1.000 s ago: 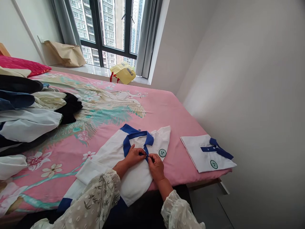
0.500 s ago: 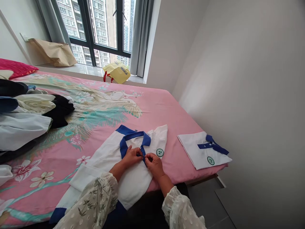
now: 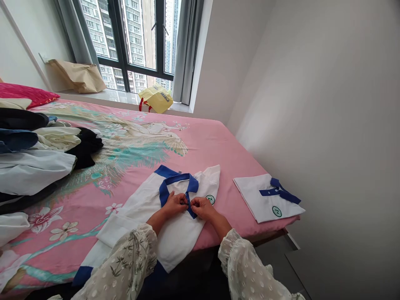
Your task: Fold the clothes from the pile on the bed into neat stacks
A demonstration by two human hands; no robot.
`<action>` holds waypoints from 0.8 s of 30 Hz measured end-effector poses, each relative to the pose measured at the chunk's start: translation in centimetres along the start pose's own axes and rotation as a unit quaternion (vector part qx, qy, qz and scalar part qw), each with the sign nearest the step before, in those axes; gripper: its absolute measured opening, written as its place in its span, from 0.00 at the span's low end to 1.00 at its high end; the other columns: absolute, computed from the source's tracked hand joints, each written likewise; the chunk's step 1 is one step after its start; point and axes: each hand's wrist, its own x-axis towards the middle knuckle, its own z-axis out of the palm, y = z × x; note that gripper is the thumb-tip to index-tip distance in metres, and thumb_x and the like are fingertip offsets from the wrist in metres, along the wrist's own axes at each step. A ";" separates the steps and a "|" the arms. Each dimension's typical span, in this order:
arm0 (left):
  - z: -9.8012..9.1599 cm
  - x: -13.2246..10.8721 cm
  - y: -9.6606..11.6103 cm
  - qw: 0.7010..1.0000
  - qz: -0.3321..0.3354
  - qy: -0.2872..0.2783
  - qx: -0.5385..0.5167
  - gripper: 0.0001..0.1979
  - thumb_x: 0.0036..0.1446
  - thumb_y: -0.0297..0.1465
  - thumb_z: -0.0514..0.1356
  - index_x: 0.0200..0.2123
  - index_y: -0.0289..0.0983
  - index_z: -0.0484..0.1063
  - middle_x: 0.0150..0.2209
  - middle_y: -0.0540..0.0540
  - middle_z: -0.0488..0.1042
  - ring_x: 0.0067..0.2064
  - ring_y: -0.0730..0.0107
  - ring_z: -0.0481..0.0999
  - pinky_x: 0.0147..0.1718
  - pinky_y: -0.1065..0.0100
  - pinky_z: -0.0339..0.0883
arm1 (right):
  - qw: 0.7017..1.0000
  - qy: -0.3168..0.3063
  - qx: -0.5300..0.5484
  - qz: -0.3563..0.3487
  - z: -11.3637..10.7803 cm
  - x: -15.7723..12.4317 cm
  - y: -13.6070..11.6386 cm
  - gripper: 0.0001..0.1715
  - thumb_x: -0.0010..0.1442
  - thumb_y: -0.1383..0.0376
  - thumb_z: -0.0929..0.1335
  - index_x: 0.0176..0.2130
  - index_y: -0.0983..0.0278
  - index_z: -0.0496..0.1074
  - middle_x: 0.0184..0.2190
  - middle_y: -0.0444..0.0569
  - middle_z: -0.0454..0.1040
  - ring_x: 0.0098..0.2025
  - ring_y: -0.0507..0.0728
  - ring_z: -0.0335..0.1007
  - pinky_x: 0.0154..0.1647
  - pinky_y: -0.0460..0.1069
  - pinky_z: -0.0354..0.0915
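Note:
A white polo shirt (image 3: 175, 246) with a blue collar and blue placket lies spread on the bed, front up, a round green badge on its chest. My left hand (image 3: 175, 205) pinches the left side of the placket just below the collar. From the other side my right hand (image 3: 202, 207) grips the placket's right edge, its fingertips close to those of the left. The button between the fingers is too small to make out. A folded white polo shirt (image 3: 265, 204) of the same kind rests to the right, near the bed's corner.
The pink flowered bedsheet (image 3: 206, 139) covers the bed. A heap of clothes (image 3: 34, 166) lies at the left, by a red pillow (image 3: 28, 95). On the window sill are a brown paper bag (image 3: 79, 77) and a yellow bag (image 3: 156, 99). A wall (image 3: 328, 125) borders the right.
My right hand has turned flatter, its forearm swinging a little to the right, and now partly covers the badge. My left hand keeps its pinch. The whole view has shifted slightly.

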 end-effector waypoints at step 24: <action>-0.5 -0.1 0.7 0.999 -0.029 -0.003 -0.023 0.05 0.41 0.29 0.57 0.26 0.40 0.62 0.18 0.59 0.67 0.28 0.70 0.70 0.61 0.50 0.34 | 0.998 0.047 -0.051 -0.009 1.1 -1.2 -0.1 0.05 0.52 0.64 0.67 0.29 0.61 0.73 0.21 0.40 0.72 0.24 0.49 0.66 0.27 0.43 0.58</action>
